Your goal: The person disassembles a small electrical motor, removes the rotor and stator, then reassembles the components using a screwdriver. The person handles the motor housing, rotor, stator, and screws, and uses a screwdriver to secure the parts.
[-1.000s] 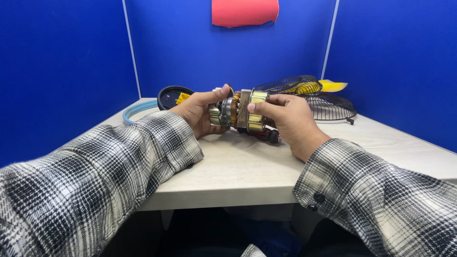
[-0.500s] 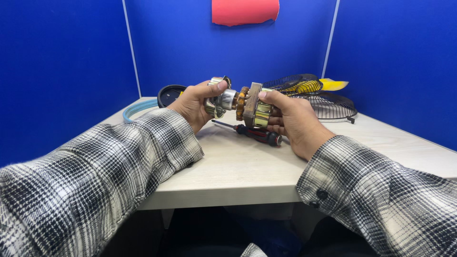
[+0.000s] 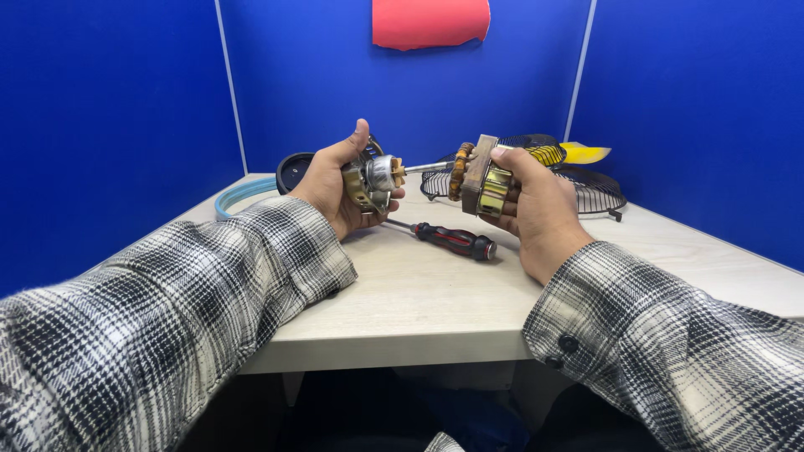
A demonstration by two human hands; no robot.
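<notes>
My left hand (image 3: 335, 186) grips a round metal motor cover with a rotor and shaft (image 3: 373, 177) sticking out toward the right. My right hand (image 3: 536, 205) holds a motor stator (image 3: 479, 178), a brown block with a brass-coloured shell and copper windings. The two parts are held apart above the table, with a gap of air between them. A screwdriver (image 3: 452, 239) with a red and black handle lies on the table (image 3: 419, 293) below and between the hands.
A black wire fan grille (image 3: 590, 191) lies at the back right with a yellow fan blade (image 3: 582, 153) behind it. A black round part (image 3: 293, 170) and a light blue ring (image 3: 239, 197) sit at the back left. Blue partition walls surround the table.
The two motor parts were joined together one second ago. My hands have pulled them apart, the left moving left with the rotor piece and the right moving right with the stator.
</notes>
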